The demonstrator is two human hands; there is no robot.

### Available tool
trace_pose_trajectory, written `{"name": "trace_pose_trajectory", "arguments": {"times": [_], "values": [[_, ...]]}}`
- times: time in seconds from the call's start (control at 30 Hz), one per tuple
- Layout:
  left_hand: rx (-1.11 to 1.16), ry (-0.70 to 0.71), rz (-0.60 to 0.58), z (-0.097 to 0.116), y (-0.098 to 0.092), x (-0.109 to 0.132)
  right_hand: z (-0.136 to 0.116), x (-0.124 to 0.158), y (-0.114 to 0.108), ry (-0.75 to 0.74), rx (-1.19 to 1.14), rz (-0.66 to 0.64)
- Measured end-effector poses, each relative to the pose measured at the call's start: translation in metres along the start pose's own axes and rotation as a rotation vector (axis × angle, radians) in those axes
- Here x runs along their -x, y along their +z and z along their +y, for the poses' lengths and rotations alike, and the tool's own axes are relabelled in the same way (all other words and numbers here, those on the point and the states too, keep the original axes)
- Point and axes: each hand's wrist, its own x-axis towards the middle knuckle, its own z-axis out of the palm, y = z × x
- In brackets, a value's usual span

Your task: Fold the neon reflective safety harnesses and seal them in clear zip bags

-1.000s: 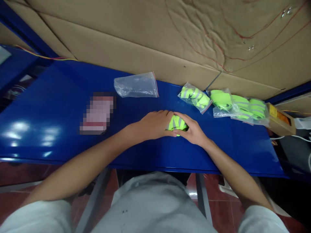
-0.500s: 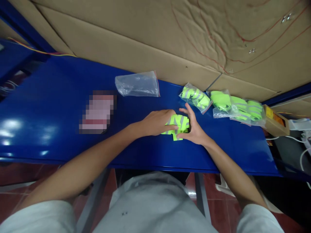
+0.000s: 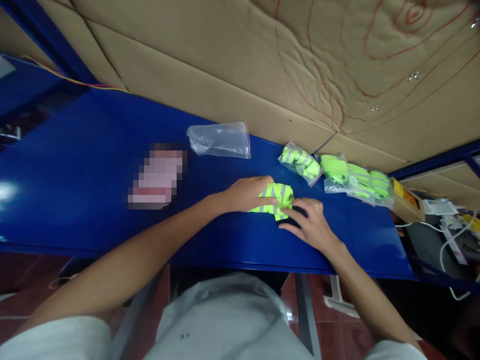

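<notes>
A folded neon-yellow reflective strap [image 3: 282, 193] with grey stripes lies on the blue table in front of me. My left hand [image 3: 252, 194] is closed over its left side, thumb along the front and the other fingers behind. At its right edge is my right hand [image 3: 309, 222], open, with fingers spread and pointing left. The fingertips reach the strap's lower right corner; whether they press on it I cannot tell. Behind the hands lies a clear zip bag [image 3: 219, 140], flat and with nothing visible inside.
Several clear bags of neon straps, among them one bag [image 3: 301, 162], line the back right, beside a cardboard box [image 3: 408, 202]. A blurred-out pinkish item [image 3: 157, 177] lies on the table's left. A cardboard wall [image 3: 210, 82] bounds the back. Cables and clutter stand far right.
My right hand has turned from a cupped grip around the strap's right side to spread fingers pointing left, lower down. The left hand keeps its hold. The whole view has shifted slightly.
</notes>
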Motion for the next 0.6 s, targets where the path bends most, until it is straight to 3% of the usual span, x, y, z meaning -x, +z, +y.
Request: {"name": "trace_pose_trajectory", "arguments": {"times": [0.13, 0.3, 0.47, 0.6], "values": [[-0.029, -0.032, 0.06, 0.002, 0.002, 0.0, -0.004, 0.0, 0.0, -0.283, 0.276, -0.033], [0.004, -0.092, 0.076, 0.003, 0.002, -0.003, 0.014, -0.009, -0.005, -0.449, 0.352, -0.061], [0.035, -0.136, 0.094, 0.002, 0.001, -0.005, 0.033, -0.009, 0.001, -0.486, 0.195, -0.076], [0.043, -0.193, 0.088, 0.01, 0.002, -0.003, 0.02, -0.009, 0.012, -0.344, 0.029, -0.147]]}}
